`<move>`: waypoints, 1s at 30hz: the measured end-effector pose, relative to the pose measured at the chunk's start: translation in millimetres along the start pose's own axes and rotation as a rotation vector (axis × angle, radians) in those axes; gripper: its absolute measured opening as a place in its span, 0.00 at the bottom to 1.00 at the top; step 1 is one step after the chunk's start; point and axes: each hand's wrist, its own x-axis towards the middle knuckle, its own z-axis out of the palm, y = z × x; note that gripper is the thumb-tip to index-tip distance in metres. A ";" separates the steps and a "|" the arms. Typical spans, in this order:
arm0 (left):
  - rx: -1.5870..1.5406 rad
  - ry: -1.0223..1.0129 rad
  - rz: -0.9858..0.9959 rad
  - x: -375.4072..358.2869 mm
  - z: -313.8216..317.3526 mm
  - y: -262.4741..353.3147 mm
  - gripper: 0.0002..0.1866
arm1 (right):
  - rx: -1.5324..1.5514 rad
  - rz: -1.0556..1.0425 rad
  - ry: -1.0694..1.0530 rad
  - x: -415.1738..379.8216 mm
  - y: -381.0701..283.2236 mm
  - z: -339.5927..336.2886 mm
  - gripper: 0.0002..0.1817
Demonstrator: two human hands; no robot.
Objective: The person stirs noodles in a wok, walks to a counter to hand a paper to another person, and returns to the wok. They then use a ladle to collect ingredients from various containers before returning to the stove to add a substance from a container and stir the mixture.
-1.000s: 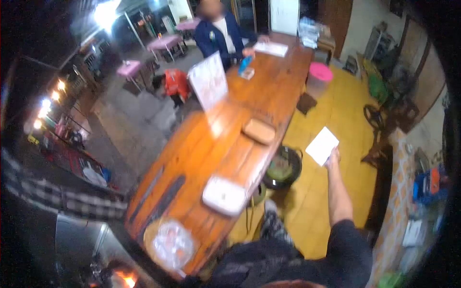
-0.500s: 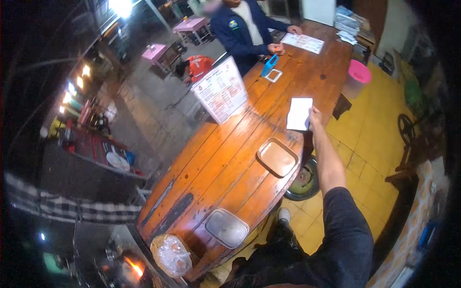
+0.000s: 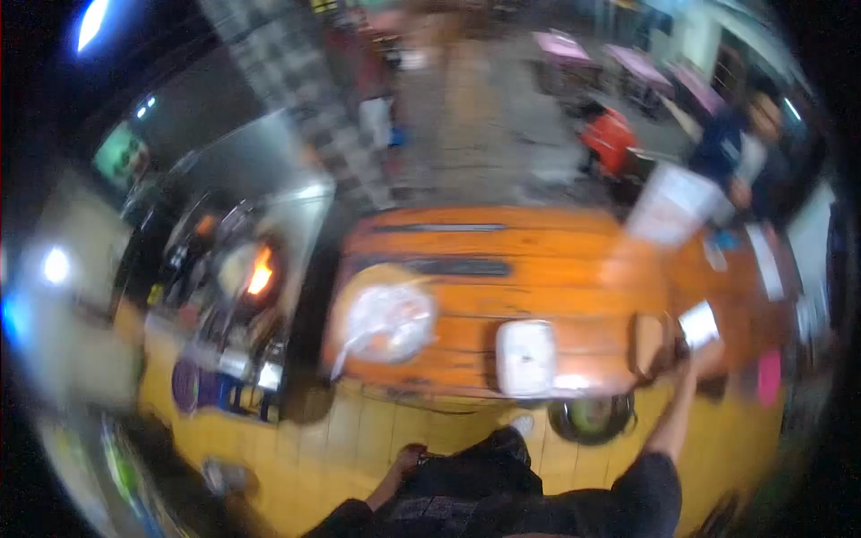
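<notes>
The view is blurred by fast head motion. My right hand reaches out over the right part of the long orange wooden table and holds a white paper above it. Just left of that hand lies a brownish tray. My left hand hangs low by my dark trousers, and its fingers are too blurred to read. A pale metal tray sits at the table's near edge. A plastic-wrapped basket lies at the table's left end.
A person in a blue jacket stands at the table's far right, behind a standing menu card. A flame burns at a stove on the left. A green pot sits below the table, a pink bucket at right.
My head has swung sharply left, so the table now runs across the view and the stove appears. My right hand still holds the white paper over the table. My left hand has come into view.
</notes>
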 end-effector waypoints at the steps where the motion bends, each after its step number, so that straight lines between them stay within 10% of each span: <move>1: -0.173 0.080 -0.076 -4.1 -4.8 -14.2 0.22 | 0.067 -0.086 -0.108 -17.0 -70.2 -30.8 0.10; 3: -0.480 0.184 -0.237 -36.9 -32.6 -11.1 0.23 | 0.195 -0.228 -0.338 -59.7 -202.5 -85.6 0.13; 5: -0.653 0.288 -0.204 -73.4 -58.6 -48.8 0.23 | 0.393 -0.405 0.019 -125.6 -273.2 -68.5 0.14; 8: -0.738 0.419 -0.264 -115.8 -114.1 -93.4 0.21 | 0.701 -0.887 -0.101 -262.0 -430.8 -55.4 0.15; 10: -0.830 0.591 -0.254 -148.9 -150.3 -119.2 0.20 | 1.175 -0.452 -0.740 -409.3 -535.0 -48.7 0.15; 13: -0.946 0.845 -0.245 -185.1 -197.0 -146.7 0.19 | 0.951 -0.637 -1.570 -589.6 -652.4 -74.8 0.14; 16: -1.120 0.938 -0.165 -206.0 -230.9 -168.2 0.19 | 0.806 -0.083 -2.353 -741.3 -707.8 -71.0 0.24; 23: -1.272 0.953 -0.019 -251.9 -311.3 -222.6 0.21 | 0.443 0.332 -2.207 -940.4 -797.8 -31.6 0.21; 26: -1.370 1.059 -0.181 -261.2 -302.9 -315.8 0.18 | 0.809 1.100 -2.174 -973.9 -823.1 11.3 0.14; 29: -1.503 1.162 -0.382 -281.4 -299.1 -372.0 0.15 | 0.751 0.711 -2.058 -971.6 -834.6 46.9 0.06; 30: -1.537 1.173 -0.588 -298.0 -300.6 -384.3 0.14 | 0.657 0.015 -1.823 -954.2 -836.8 35.8 0.08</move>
